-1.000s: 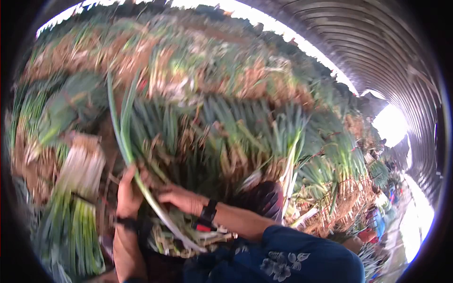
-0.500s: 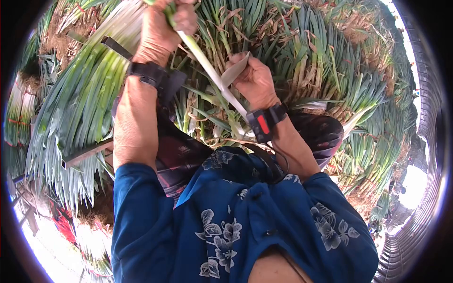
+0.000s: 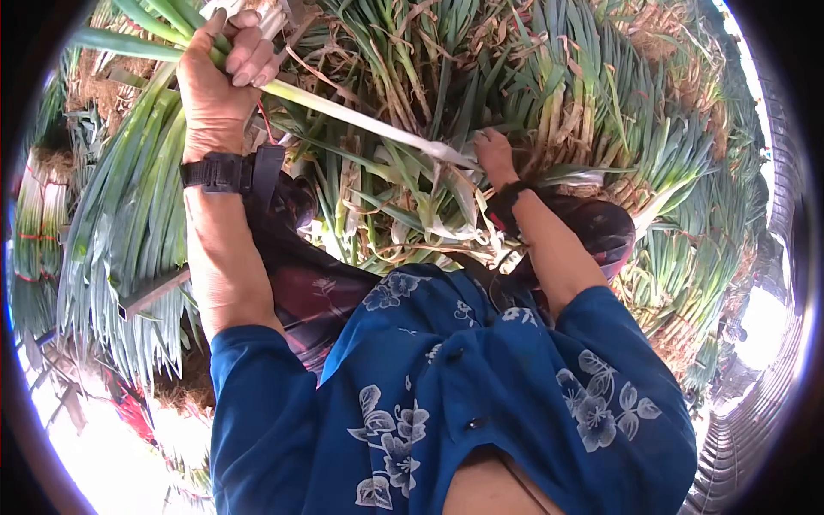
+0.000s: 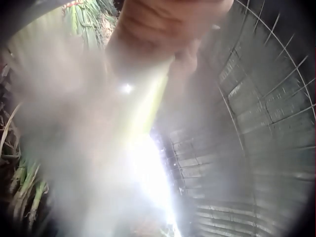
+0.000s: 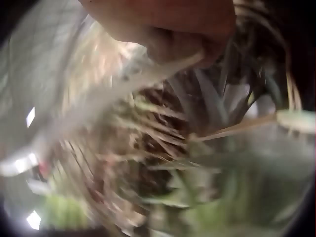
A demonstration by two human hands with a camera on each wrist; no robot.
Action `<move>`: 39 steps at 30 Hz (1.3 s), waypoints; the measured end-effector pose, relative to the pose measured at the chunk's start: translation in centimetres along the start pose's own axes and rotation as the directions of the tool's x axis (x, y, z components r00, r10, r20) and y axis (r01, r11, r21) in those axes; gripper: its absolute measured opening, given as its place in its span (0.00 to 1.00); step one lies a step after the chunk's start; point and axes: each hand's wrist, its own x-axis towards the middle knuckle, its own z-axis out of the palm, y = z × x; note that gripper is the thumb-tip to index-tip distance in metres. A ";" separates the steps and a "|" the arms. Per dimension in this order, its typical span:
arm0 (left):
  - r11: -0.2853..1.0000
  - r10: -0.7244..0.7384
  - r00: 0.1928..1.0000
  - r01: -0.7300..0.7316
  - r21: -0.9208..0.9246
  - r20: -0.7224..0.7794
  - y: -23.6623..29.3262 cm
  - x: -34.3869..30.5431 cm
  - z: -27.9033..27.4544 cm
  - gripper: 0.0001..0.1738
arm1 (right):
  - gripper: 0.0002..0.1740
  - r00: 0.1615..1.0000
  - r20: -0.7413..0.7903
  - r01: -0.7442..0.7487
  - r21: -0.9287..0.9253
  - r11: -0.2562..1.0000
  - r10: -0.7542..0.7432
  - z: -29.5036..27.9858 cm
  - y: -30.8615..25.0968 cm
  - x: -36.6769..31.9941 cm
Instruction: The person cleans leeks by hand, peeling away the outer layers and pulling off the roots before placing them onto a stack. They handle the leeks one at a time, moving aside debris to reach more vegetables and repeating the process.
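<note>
My left hand (image 3: 219, 86) grips a leek (image 3: 360, 117) at the upper left of the head view, its green leaves fanning left and its white stalk slanting down to the right. In the left wrist view the curled hand (image 4: 158, 29) is around the blurred stalk (image 4: 154, 98). My right hand (image 3: 495, 160) is low over the leaves, close to the stalk's thin end. The right wrist view has this hand (image 5: 173, 24) with curled fingers pinching a pale, blurred strip (image 5: 113, 93); its fingertips are partly hidden.
A large bundle of leeks (image 3: 129, 215) lies at the left by a metal bar (image 3: 154, 292). Rows of leeks (image 3: 601, 103) spread ahead and right. Loose leaves lie between the knees (image 3: 592, 225). Ribbed roofing (image 3: 747, 455) curves along the right edge.
Since half a second ago, my left hand has moved left and down with the leek, which lies flatter. My right hand has moved slightly right and down, away from the stalk's middle.
</note>
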 end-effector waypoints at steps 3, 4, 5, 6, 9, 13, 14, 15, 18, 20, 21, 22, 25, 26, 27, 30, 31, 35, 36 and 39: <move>0.995 0.039 0.986 -0.024 0.099 -0.159 -0.8 -0.4 0.4 0.19 | 0.13 0.996 0.080 0.068 -0.318 0.946 -0.044 -0.6 -4.9 -1.3; 0.988 0.067 0.972 -0.034 0.148 -0.224 -0.7 -0.3 0.2 0.19 | 0.13 0.984 0.161 0.135 -0.416 0.899 -0.073 -0.8 -3.1 -1.4; 0.906 0.315 0.805 -0.097 0.413 -0.503 1.0 0.0 -0.7 0.17 | 0.13 0.966 0.241 0.204 -0.501 0.841 -0.092 -1.6 -0.2 -1.6; 0.958 0.264 0.928 -0.221 0.182 -0.263 4.4 -1.4 -1.9 0.16 | 0.14 0.945 0.312 0.273 -0.574 0.772 -0.102 -2.9 2.2 -1.3; 0.974 0.226 0.971 -0.224 0.034 -0.079 5.5 -1.9 -2.9 0.20 | 0.19 0.972 0.096 -0.092 -0.684 0.724 0.214 -7.3 6.1 -2.6; 0.983 0.183 0.975 -0.185 -0.005 -0.127 3.0 0.1 -1.1 0.17 | 0.22 0.979 0.179 0.090 0.048 0.995 -0.097 -6.2 0.8 1.9; 0.985 0.167 0.977 -0.170 -0.015 -0.134 2.7 0.5 -1.0 0.16 | 0.24 0.945 0.285 0.012 0.463 0.886 -0.161 -6.0 -3.1 2.2; 0.988 0.146 0.979 -0.152 -0.032 -0.143 2.5 0.7 -1.2 0.16 | 0.24 0.895 0.400 -0.087 0.590 0.803 -0.197 -6.5 -8.1 1.5; 0.989 0.129 0.968 -0.142 -0.046 -0.213 2.2 1.0 -2.0 0.15 | 0.29 0.685 0.466 0.141 0.669 0.730 -0.560 -5.7 -14.5 -1.0; 0.980 0.194 0.930 -0.199 0.014 -0.313 2.4 0.6 -2.0 0.13 | 0.25 0.688 0.630 -0.206 0.645 0.736 -0.359 -6.8 -15.9 -2.7; 0.981 0.175 0.934 -0.193 -0.030 -0.311 2.6 0.4 -2.3 0.13 | 0.24 0.727 0.597 -0.073 0.558 0.826 -0.339 -6.5 -15.4 -3.1; 0.980 0.176 0.926 -0.196 -0.028 -0.333 2.6 0.4 -2.6 0.12 | 0.23 0.764 0.557 0.056 0.446 0.893 -0.326 -6.3 -14.9 -3.5; 0.980 0.178 0.915 -0.200 -0.023 -0.362 2.2 0.5 -3.0 0.12 | 0.20 0.792 0.289 0.547 0.056 0.835 -0.539 -6.5 -14.0 -5.1; 0.979 0.186 0.919 -0.205 -0.017 -0.347 2.1 0.6 -3.3 0.12 | 0.17 0.804 0.277 0.548 -0.005 0.836 -0.526 -6.4 -14.0 -5.6; 0.977 0.193 0.926 -0.212 -0.022 -0.325 1.9 1.0 -3.8 0.12 | 0.15 0.819 0.260 0.546 -0.078 0.834 -0.511 -6.2 -14.2 -6.0; 0.939 0.314 0.708 -0.132 0.318 -0.633 2.0 0.5 -9.4 0.22 | 0.07 0.826 0.282 0.561 -0.349 0.750 -0.487 -8.1 -14.2 -6.8; 0.929 0.339 0.697 -0.143 0.340 -0.632 1.4 0.9 -10.8 0.26 | 0.04 0.807 0.287 0.591 -0.375 0.714 -0.517 -8.0 -13.6 -6.7; 0.990 0.129 0.757 -0.057 0.132 -0.640 -1.9 3.3 0.1 0.14 | 0.07 0.745 0.149 0.664 -0.251 0.704 -0.650 -8.6 -15.1 -7.9; 0.988 0.118 0.825 -0.045 0.145 -0.552 -2.5 3.5 -0.2 0.15 | 0.09 0.709 0.091 0.698 -0.238 0.676 -0.699 -8.0 -14.9 -8.2; 0.997 0.055 0.862 -0.021 0.073 -0.504 -4.1 4.7 -1.2 0.16 | 0.09 0.740 0.031 0.672 -0.045 0.739 -0.672 -7.3 -14.8 -9.0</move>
